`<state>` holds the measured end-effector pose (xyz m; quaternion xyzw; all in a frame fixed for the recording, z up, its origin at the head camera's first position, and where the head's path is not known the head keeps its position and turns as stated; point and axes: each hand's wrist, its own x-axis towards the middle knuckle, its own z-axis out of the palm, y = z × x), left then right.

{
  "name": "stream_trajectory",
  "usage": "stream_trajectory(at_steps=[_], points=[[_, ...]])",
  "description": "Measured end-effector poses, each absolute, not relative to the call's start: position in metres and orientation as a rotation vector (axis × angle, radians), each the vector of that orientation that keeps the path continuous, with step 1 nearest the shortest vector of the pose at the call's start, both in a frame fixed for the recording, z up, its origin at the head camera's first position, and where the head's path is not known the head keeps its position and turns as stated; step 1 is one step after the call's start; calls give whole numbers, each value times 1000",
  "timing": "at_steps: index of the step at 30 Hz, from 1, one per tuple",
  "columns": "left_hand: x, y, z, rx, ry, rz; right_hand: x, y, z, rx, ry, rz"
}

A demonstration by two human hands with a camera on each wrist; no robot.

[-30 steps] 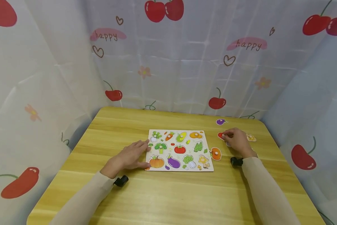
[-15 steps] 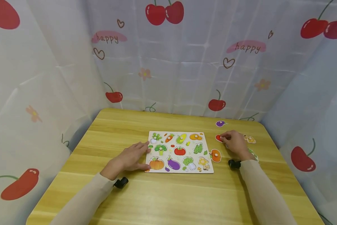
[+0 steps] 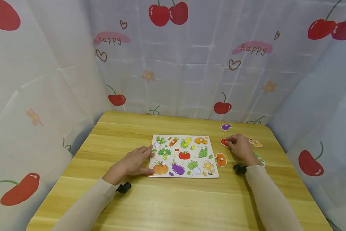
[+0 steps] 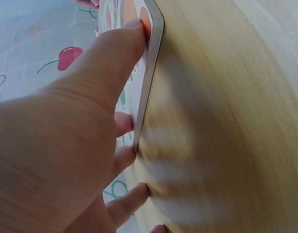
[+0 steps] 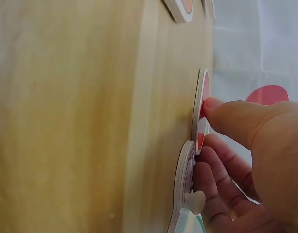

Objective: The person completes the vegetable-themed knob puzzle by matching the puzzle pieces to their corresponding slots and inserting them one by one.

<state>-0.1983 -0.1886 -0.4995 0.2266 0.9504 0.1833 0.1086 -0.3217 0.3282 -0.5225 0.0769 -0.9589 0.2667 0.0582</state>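
Right of centre, the right hand [image 3: 240,147] pinches a red puzzle piece [image 3: 223,142]; lifting might drag the adjoining knobbed piece [image 5: 180,180]. The left hand [image 3: 132,162] lies spread on the puzzle board [image 3: 211,146].

1. A yellowish wood-grain worktop [image 3: 184,202] with rounded far corners fills 6 o'clock.
2. A pale, creased back sheet [image 3: 187,83] printed with cherries [image 3: 178,13] hangs at 12 o'clock.
3. A left sheet [image 3: 60,83] hangs at 9 o'clock, a right sheet [image 3: 331,122] at 3.
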Motion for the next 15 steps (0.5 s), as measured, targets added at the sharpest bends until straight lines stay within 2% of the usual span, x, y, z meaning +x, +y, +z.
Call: stream_trajectory(at_steps=[15], points=[[-199,-190,-502,679,2804,534,-306,309,-511,273,-2867,806]])
